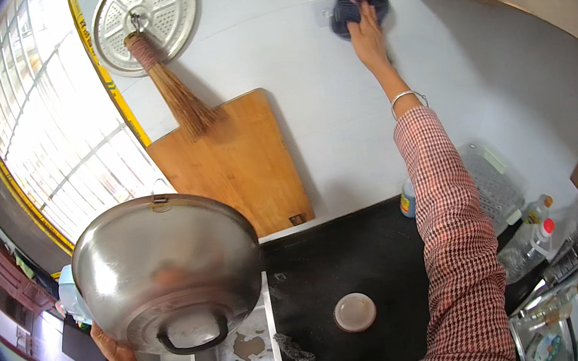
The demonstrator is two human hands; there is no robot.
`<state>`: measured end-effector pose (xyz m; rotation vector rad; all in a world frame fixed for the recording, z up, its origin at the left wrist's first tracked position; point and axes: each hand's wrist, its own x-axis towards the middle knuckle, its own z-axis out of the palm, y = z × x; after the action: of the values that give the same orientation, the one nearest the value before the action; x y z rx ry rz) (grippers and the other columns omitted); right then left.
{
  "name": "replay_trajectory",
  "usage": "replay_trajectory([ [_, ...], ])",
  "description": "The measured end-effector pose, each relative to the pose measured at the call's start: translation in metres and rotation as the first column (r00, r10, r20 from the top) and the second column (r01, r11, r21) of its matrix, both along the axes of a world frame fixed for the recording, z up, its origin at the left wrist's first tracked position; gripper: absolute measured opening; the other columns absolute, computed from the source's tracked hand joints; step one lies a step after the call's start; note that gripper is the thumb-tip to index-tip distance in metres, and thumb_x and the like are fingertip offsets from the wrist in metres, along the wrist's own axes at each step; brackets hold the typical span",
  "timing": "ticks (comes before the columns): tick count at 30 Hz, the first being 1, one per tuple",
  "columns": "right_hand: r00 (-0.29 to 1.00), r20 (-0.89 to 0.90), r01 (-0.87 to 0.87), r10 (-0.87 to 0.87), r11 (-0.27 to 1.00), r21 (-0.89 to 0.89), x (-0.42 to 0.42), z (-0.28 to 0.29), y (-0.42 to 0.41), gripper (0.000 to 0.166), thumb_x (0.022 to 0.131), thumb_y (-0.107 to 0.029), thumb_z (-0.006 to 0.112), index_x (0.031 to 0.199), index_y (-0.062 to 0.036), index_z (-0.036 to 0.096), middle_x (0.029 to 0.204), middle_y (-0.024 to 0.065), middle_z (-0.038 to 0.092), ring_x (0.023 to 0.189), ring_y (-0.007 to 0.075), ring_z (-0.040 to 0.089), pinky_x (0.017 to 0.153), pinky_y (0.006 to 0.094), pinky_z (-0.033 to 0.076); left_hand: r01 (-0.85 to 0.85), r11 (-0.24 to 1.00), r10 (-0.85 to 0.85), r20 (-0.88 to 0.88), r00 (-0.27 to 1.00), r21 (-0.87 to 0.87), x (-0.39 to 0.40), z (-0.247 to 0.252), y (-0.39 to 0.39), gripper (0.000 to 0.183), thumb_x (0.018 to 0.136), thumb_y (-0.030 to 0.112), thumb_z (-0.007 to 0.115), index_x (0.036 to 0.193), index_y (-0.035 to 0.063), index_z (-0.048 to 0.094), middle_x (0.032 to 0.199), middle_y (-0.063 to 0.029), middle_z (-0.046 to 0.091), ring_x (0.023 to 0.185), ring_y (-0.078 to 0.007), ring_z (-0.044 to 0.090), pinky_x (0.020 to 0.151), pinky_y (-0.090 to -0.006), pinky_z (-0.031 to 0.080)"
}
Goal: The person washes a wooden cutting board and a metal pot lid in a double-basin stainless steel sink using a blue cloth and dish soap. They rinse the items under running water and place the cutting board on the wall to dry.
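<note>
My left hand [116, 352] grips the lower left rim side of a large stainless steel pot lid or basin [168, 262], tilted on its side with a dark handle near the bottom. Its fingers are mostly hidden behind the metal. At the upper right, my right hand [369, 33] presses a dark cloth [354, 10] against the pale wall, beside a small clear hook plate [323, 14]. A silver bangle is on that wrist. Left of that hand, a straw brush [173, 91] hangs in front of a round perforated metal plate [103, 40].
A wooden cutting board [244, 170] leans on the wall above the black countertop [331, 251]. A steel sink [274, 341] lies below the metal vessel. A small round dish [355, 312], a scouring pad [293, 348], plastic bottles [528, 247] and a draining rack [489, 184] are nearby.
</note>
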<state>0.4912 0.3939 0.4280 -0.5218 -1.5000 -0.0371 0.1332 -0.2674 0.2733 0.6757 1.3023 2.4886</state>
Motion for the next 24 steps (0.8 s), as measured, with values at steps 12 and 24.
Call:
replay_trajectory([
  [12, 0.937, 0.306, 0.158, -0.166, 0.986, 0.052, -0.115, -0.203, -0.080, 0.027, 0.071, -0.006, 0.054, 0.096, 0.0023, 0.058, 0.110, 0.0186, 0.049, 0.107, 0.0328, 0.044, 0.102, 0.0595, 0.015, -0.135, 0.991, 0.134, 0.083, 0.988, 0.010, -0.018, -0.021, -0.047, 0.032, 0.086, 0.023, 0.049, 0.106, -0.0003, 0.057, 0.102, -0.0110, 0.062, 0.090, -0.0237, 0.061, 0.081, -0.0337, 0.049],
  [24, 0.958, 0.189, 0.147, -0.213, 0.938, 0.314, -0.155, -0.130, -0.079, 0.024, 0.072, -0.003, 0.055, 0.095, -0.0005, 0.060, 0.120, 0.0137, 0.050, 0.117, 0.0297, 0.042, 0.104, 0.0584, 0.013, -0.128, 0.991, 0.133, 0.156, 0.979, -0.041, -0.008, -0.018, -0.055, 0.037, 0.084, 0.025, 0.048, 0.108, -0.0020, 0.055, 0.103, -0.0136, 0.061, 0.092, -0.0289, 0.059, 0.080, -0.0397, 0.050],
])
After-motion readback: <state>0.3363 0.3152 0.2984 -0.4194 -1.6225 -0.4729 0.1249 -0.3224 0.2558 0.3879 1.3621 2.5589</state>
